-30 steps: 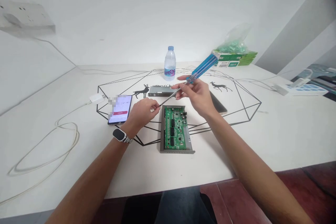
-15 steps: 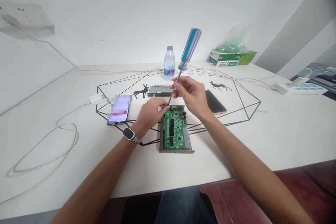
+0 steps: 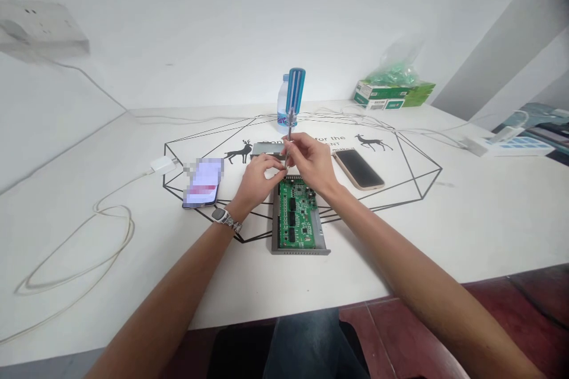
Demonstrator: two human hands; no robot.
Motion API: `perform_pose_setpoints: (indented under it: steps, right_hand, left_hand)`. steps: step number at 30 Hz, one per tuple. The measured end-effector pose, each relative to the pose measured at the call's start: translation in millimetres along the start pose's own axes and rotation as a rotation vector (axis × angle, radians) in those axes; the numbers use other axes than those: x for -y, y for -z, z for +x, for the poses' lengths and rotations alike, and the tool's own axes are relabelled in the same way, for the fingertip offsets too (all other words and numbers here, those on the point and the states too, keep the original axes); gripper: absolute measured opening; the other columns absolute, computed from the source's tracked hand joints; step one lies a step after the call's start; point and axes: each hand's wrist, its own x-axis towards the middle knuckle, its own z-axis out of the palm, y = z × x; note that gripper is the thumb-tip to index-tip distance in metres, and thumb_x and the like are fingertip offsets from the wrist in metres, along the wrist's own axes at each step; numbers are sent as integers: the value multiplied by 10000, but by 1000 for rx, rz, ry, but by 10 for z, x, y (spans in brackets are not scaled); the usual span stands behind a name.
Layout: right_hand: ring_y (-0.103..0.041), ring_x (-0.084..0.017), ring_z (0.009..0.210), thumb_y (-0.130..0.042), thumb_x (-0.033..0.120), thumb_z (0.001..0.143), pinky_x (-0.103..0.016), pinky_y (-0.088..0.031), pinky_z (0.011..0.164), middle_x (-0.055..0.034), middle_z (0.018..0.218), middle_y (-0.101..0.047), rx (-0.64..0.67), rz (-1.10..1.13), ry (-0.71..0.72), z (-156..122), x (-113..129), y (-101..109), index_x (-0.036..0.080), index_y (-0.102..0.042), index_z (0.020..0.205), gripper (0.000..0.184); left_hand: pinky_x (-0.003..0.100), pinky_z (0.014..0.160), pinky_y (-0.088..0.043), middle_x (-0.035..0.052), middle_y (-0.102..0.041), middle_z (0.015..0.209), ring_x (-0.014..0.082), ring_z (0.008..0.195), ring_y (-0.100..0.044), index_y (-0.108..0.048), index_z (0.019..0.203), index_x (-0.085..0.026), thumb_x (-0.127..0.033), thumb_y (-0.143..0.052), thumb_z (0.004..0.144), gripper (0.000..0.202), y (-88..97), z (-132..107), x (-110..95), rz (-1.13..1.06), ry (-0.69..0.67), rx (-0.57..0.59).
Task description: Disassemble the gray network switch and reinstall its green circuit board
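Observation:
A screwdriver (image 3: pixel 296 92) with a clear blue-striped handle stands nearly upright, pinched low on its metal shaft by my right hand (image 3: pixel 313 166). My left hand (image 3: pixel 258 180) is closed at the screwdriver's lower end, its thumb and fingertips together; what they hold, if anything, is hidden. Beneath the fingers, at its far edge, lies a green circuit board (image 3: pixel 296 213) seated in a grey metal tray (image 3: pixel 302 252). The screwdriver's tip is covered by my fingers. Just behind my hands is a flat grey metal piece (image 3: pixel 267 149), partly hidden.
A phone with a lit screen (image 3: pixel 203 183) lies left, a dark-screened phone (image 3: pixel 359 169) right. Behind the screwdriver stands a water bottle (image 3: pixel 282 109). Green-and-white boxes (image 3: pixel 386 95) sit at the back right, near a power strip (image 3: pixel 511 145). A white cable (image 3: pixel 128 225) loops on the left.
The screwdriver has swung from leaning right to nearly upright, its handle now lower and partly in front of the bottle. My right hand has shifted left, closer to my left hand.

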Motion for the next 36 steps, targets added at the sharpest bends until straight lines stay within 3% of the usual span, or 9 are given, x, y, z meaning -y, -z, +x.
perform_pose_setpoints:
  steps: [6,20,24,28,32,36]
  right_hand:
    - [-655,-127,656,-609,400,1001,-297,-557,672,-14,810,-716,34,-51,10,-33,-13,-32,202,-689,1039,217]
    - [-685,-150,707,-635,437,961,-315,-573,710,-35,834,-746,28,-71,-70,-23,-12,-36,201,-687,994,244]
    - [-655,-140,616,-689,412,909,-312,-552,625,-26,802,-728,3,-62,-122,0,16,-40,200,-671,898,213]
    - [-618,-120,570,-714,365,879,-303,-513,588,-20,823,-721,-27,-110,-135,10,51,-40,199,-670,856,172]
    - [-634,-129,602,-712,374,872,-316,-528,633,-35,904,-759,5,-163,-132,7,44,-10,189,-728,973,211]
    - [-673,-156,674,-692,337,873,-339,-555,691,-63,984,-792,62,-181,-125,2,3,40,169,-767,1028,241]
  left_hand:
    - [410,983,-504,56,-721,1066,246,1053,-667,-757,884,-219,-244,-708,906,59,-24,-16,68,-3,29,6]
    - [415,981,-505,63,-732,1066,246,1055,-668,-743,890,-214,-242,-694,901,58,-16,-16,32,33,33,20]
    - [363,869,-525,47,-761,1010,223,953,-681,-718,954,-205,-263,-708,881,94,-62,1,-10,-25,67,-27]
    - [334,797,-528,35,-760,856,200,818,-691,-688,849,-193,-337,-698,891,151,-93,28,-62,-116,132,-43]
    - [339,788,-538,46,-763,830,208,792,-694,-692,814,-191,-452,-699,893,273,-70,44,-99,-147,146,-29]
    - [338,800,-549,54,-773,857,212,804,-702,-721,838,-190,-449,-668,915,275,-48,42,-104,-161,122,0]
